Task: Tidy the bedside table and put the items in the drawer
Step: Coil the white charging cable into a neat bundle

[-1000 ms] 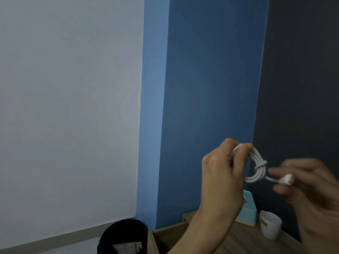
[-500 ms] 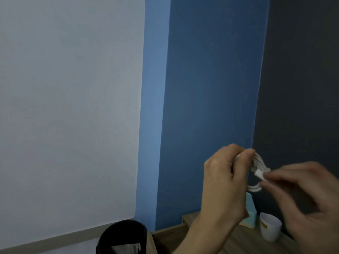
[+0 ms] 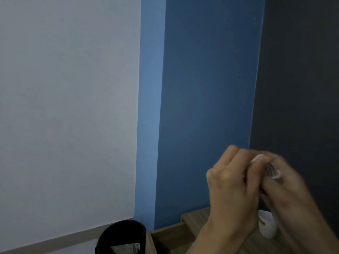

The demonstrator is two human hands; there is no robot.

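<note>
Cable (image 3: pixel 273 171), white, coiled, blurred, mostly hidden between both hands

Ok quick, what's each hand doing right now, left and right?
Left hand: closed around the coiled white charging cable.
Right hand: blurred, fingers pinched on the same cable coil.

wall: pale grey wall (image 3: pixel 64 107) left | blue wall (image 3: pixel 201 107) centre | dark panel (image 3: pixel 302 88) right | light: dim
</note>
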